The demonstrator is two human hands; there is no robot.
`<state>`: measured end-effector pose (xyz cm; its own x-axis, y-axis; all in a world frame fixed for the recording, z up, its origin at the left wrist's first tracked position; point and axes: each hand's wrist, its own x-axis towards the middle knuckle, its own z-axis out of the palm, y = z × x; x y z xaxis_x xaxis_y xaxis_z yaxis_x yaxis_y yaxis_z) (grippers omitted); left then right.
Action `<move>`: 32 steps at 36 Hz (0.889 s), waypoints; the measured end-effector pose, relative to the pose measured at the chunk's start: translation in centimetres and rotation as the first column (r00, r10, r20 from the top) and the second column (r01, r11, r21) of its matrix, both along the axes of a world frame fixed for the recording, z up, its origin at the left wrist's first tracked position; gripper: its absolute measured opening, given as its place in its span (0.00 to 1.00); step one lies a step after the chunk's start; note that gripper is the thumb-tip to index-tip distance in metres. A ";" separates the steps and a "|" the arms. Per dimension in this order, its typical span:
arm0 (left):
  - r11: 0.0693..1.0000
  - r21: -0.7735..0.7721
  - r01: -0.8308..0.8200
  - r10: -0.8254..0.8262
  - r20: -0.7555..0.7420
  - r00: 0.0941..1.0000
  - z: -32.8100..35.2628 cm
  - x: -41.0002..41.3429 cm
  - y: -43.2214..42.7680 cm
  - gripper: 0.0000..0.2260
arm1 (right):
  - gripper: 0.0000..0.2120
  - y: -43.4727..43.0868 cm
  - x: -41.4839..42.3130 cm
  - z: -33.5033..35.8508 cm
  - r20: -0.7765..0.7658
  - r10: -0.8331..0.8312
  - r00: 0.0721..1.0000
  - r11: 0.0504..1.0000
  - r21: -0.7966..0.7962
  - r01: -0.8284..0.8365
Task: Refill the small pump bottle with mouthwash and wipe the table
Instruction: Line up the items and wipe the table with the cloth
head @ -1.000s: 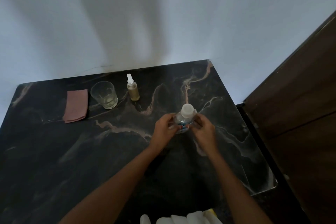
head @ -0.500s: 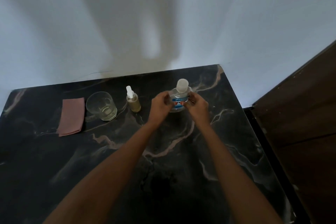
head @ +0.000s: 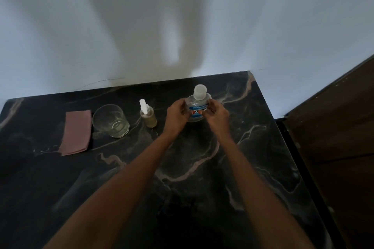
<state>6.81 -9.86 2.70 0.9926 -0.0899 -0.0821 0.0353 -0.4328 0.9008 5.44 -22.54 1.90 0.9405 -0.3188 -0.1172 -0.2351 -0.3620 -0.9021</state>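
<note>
Mouthwash bottle [head: 197,107] is the item in hand; the account runs from the near edge outward. Table [head: 202,188]: dark marbled top, crossed by both forearms. Left hand [head: 176,116] and right hand [head: 217,116]: each grips one side of the mouthwash bottle, fingers curled round its clear body at label height; a two-sided grip of this kind likely serves to steady and position the bottle upright. White cap [head: 200,92]: seated on the neck, untouched by either hand; opening is judged not yet begun. Whether the base rests on the table or hangs just above it cannot be told.

Far row, right to left: small pump bottle [head: 148,117] just beside the left hand, upright, pump head fitted; glass [head: 110,120], apparently holding nothing; pink cloth [head: 76,132], folded flat, probably kept for the wipe. This grouping puts the source beside the pump bottle, which should shorten the pour. Behind the row: pale wall [head: 283,26].

Change from one second earlier: the mouthwash bottle stood nearer on the table, well apart from the row; it now sits in line with the pump bottle; both grips are unchanged; the other items have not shifted.
</note>
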 end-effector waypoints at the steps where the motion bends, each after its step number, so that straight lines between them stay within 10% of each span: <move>1: 1.000 0.001 0.003 -0.003 0.002 1.000 -0.1 0.0 0.0 0.15 | 0.21 0.0 0.0 -0.1 -0.001 -0.002 1.000 1.000 0.006 0.002; 32: 0.999 -0.015 -0.041 0.041 0.014 0.999 -1.5 -7.7 5.0 0.16 | 0.14 0.9 -6.9 -2.3 -0.062 0.025 0.998 0.998 -0.052 -0.028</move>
